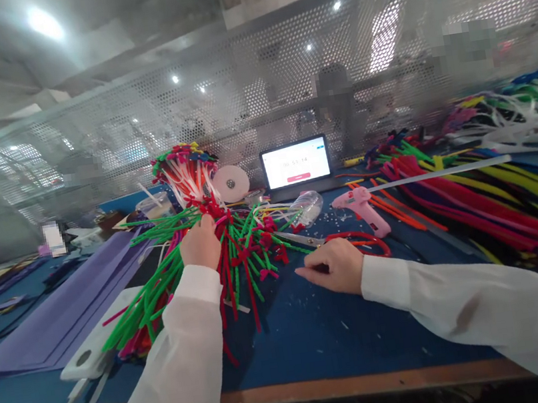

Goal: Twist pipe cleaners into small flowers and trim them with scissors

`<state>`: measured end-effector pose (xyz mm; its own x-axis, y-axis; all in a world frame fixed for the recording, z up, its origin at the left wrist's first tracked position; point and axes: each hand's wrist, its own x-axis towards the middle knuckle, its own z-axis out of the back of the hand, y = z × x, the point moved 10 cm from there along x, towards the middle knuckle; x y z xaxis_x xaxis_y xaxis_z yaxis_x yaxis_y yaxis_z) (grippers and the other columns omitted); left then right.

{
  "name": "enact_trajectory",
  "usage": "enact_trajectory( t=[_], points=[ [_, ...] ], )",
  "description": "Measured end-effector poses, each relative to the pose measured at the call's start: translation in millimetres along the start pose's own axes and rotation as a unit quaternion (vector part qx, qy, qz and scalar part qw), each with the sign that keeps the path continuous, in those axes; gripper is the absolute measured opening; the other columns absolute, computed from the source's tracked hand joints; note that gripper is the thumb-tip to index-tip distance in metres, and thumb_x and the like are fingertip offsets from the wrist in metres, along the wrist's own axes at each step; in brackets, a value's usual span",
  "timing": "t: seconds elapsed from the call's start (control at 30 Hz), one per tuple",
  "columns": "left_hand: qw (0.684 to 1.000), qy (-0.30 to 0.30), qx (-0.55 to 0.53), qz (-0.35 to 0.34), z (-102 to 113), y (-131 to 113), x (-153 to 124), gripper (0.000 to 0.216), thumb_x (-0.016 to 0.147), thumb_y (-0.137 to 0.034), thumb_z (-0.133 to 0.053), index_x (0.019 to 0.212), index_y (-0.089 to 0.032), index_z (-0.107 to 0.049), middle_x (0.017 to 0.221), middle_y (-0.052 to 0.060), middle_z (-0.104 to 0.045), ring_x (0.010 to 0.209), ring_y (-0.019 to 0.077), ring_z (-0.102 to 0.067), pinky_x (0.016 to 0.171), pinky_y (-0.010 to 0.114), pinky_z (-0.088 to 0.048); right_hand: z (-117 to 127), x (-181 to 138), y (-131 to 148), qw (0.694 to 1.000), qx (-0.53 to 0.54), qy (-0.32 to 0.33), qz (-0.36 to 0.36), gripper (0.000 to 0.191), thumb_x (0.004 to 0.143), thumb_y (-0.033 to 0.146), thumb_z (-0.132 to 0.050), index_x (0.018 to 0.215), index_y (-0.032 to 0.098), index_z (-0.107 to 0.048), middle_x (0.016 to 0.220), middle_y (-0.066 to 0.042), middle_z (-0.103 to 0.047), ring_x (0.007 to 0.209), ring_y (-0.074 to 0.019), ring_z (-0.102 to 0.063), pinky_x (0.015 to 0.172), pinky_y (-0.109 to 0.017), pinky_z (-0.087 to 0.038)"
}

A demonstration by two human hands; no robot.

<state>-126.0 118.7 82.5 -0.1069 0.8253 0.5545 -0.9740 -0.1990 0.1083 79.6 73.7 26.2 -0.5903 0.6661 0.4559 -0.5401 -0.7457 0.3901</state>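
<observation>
My left hand (200, 243) is closed on top of a heap of green and red pipe-cleaner stems (235, 247) lying on the blue table (319, 335); its fingers curl into the stems. My right hand (332, 266) rests on the table to the right of the heap, fingers pinched together on the blue top beside the red-handled scissors (356, 241). What the pinch holds is too small to see. Both arms wear white sleeves.
A pink glue gun (363, 204) with a long glue stick lies behind the scissors. A tablet (296, 164), a tape roll (230, 183) and an upright bundle of white stems stand at the back. Long pipe cleaners (475, 197) fill the right. Purple foam sheets (62, 306) and a white power strip (98, 341) lie left.
</observation>
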Motion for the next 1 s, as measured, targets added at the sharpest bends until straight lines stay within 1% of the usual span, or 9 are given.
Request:
enact_trajectory(
  t=[0.07,0.17,0.27,0.37,0.47,0.57,0.67,0.77,1.0],
  points=[
    [0.988,-0.098,-0.09,-0.074,28.5,-23.6,-8.4,0.022,0.082,-0.024,-0.031,0.088,-0.018,-0.052,0.085,0.009,-0.06,0.079,0.0203,-0.056,0.067,0.03,-0.041,-1.6,3.9,-17.5,0.986,0.146,-0.006,-0.075,0.037,0.08,0.043,-0.035,0.06,0.016,-0.053,0.038,0.003,-0.046,0.037,-0.0069,-0.041,0.043,-0.019,-0.028],
    [0.947,-0.174,-0.192,-0.192,55.5,-56.2,-29.7,0.021,0.082,-0.02,-0.033,0.088,-0.017,-0.053,0.085,0.007,-0.059,0.084,0.0164,-0.053,0.075,0.026,-0.04,-6.9,7.3,-41.6,0.919,0.355,-0.018,-0.169,0.034,0.08,0.043,-0.033,0.079,0.015,-0.053,0.036,0.005,-0.045,0.03,-0.0057,-0.032,0.035,-0.017,-0.023],
    [0.899,-0.162,-0.237,-0.331,61.6,-92.3,-54.6,0.028,0.081,-0.011,-0.031,0.096,-0.019,-0.052,0.09,0.005,-0.06,0.088,0.0142,-0.052,0.079,0.025,-0.04,-9.9,8.0,-57.2,0.835,0.503,-0.015,-0.221,0.038,0.079,0.045,-0.033,0.089,0.014,-0.052,0.037,0.005,-0.045,0.028,-0.0048,-0.024,0.031,-0.017,-0.015],
    [0.869,-0.13,-0.242,-0.411,55.8,-116.0,-71.6,0.029,0.079,-0.007,-0.031,0.094,-0.018,-0.053,0.087,0.004,-0.06,0.084,0.0134,-0.052,0.077,0.026,-0.042,-20.4,7.0,-48.6,0.784,0.576,0.098,-0.21,0.046,0.079,0.049,-0.03,0.08,0.011,-0.056,0.033,0.005,-0.04,0.026,-0.0041,-0.02,0.03,-0.018,-0.013],
    [0.87,-0.113,-0.23,-0.422,47.3,-124.0,-73.9,0.025,0.079,-0.007,-0.032,0.09,-0.016,-0.053,0.083,0.005,-0.058,0.082,0.0152,-0.051,0.075,0.028,-0.043,-26.8,2.1,-29.9,0.791,0.556,0.211,-0.146,0.038,0.077,0.044,-0.041,0.07,0.01,-0.058,0.031,0.006,-0.038,0.027,-0.0035,-0.027,0.032,-0.018,-0.017],
    [0.869,-0.115,-0.244,-0.416,46.7,-124.4,-72.8,0.025,0.078,-0.005,-0.032,0.09,-0.014,-0.051,0.088,0.007,-0.057,0.086,0.0161,-0.05,0.08,0.03,-0.042,-24.1,3.0,-22.5,0.823,0.518,0.209,-0.098,0.028,0.075,0.036,-0.051,0.069,0.01,-0.059,0.042,0.005,-0.045,0.031,-0.001,-0.031,0.033,-0.016,-0.017],
    [0.866,-0.126,-0.264,-0.404,54.0,-124.9,-75.7,0.026,0.078,-0.005,-0.032,0.095,-0.014,-0.049,0.1,0.009,-0.054,0.096,0.0167,-0.048,0.084,0.031,-0.041,-24.2,4.4,-22.7,0.835,0.506,0.19,-0.103,0.026,0.073,0.035,-0.054,0.07,0.009,-0.06,0.044,0.007,-0.038,0.032,0.0004,-0.026,0.031,-0.015,-0.015],
    [0.873,-0.134,-0.253,-0.394,61.0,-130.5,-84.0,0.028,0.079,-0.012,-0.036,0.106,-0.017,-0.044,0.103,0.009,-0.053,0.096,0.0174,-0.049,0.078,0.029,-0.044,-27.4,3.0,-29.0,0.792,0.562,0.173,-0.162,0.026,0.075,0.039,-0.05,0.072,0.014,-0.056,0.037,0.011,-0.027,0.028,-0.0002,-0.017,0.027,-0.014,-0.01],
    [0.886,-0.093,-0.279,-0.357,58.1,-137.8,-92.3,0.02,0.078,-0.035,-0.043,0.087,-0.018,-0.049,0.097,0.008,-0.048,0.065,0.0108,-0.053,0.049,0.021,-0.043,-23.1,5.8,-38.6,0.724,0.656,0.073,-0.2,0.022,0.075,0.035,-0.053,0.067,0.015,-0.048,0.044,0.006,-0.047,0.032,-0.0017,-0.04,0.03,-0.01,-0.024]
  ],
)
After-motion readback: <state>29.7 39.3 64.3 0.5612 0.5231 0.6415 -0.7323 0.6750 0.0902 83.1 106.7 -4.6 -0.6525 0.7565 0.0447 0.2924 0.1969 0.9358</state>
